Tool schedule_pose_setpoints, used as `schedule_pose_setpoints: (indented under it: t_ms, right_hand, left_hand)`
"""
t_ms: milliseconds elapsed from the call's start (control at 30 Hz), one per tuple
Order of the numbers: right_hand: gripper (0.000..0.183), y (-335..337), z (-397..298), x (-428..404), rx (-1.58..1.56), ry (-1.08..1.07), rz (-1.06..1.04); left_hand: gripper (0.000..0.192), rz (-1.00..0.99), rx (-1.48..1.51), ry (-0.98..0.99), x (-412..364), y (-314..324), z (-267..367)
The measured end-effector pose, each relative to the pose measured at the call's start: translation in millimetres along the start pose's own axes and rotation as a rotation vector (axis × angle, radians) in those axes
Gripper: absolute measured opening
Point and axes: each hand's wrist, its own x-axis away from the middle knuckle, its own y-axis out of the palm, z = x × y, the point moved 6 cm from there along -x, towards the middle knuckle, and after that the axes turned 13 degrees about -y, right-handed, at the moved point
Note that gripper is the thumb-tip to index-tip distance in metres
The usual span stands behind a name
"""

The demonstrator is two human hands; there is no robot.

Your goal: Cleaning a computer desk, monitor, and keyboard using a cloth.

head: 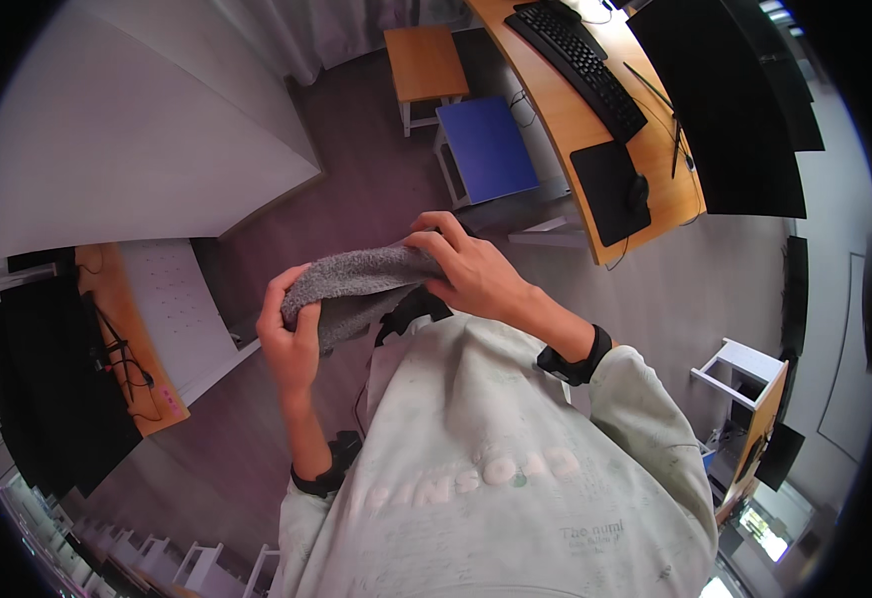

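Note:
A fuzzy grey cloth (365,270) is stretched between my two hands, in front of my torso and above the floor. My left hand (290,329) pinches its left end, thumb on the near side and fingers around the far side. At the other end, my right hand (473,269) grips it with bent fingers over the top and the thumb below. The cloth is folded or looped, and a lower layer hangs beneath the upper band. Part of its right end is hidden behind my right fingers. Black bands circle both wrists.
A wooden desk (555,112) at upper right carries a black keyboard (582,67), a mouse (637,193) and a monitor (720,112). Beside it stand a blue-topped stool (487,149) and a wooden-topped stool (425,63). Another desk (144,359) is at left.

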Motion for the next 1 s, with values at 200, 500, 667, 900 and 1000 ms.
schedule_pose_setpoints:
  t_ms: [200, 500, 667, 900, 1000]
  right_hand:
    - [0.04, -2.4, 12.6, -46.9, 0.023, -0.232, 0.054]
    - [0.031, -13.4, 112.9, -113.3, -0.005, -0.027, 0.112]
    - [0.014, -39.5, 168.4, -137.5, -0.046, 0.152, 0.337]
    - [0.021, -86.3, 211.2, -109.5, 0.008, 0.258, 0.488]
    - [0.016, -88.6, 222.8, -75.9, -0.07, 0.445, 0.547]
  left_hand:
    - [0.026, -0.004, 0.03, -0.008, -22.9, -36.0, 1.4]
    - [0.017, -0.01, -0.191, -0.14, -130.7, -61.4, -0.2]
    - [0.015, -0.033, -0.464, 0.07, -223.8, -31.1, 36.4]
    - [0.015, -0.301, -0.433, -0.041, -344.0, 37.1, 57.4]
    - [0.019, -0.448, -0.543, -0.085, -382.6, 97.6, 71.5]
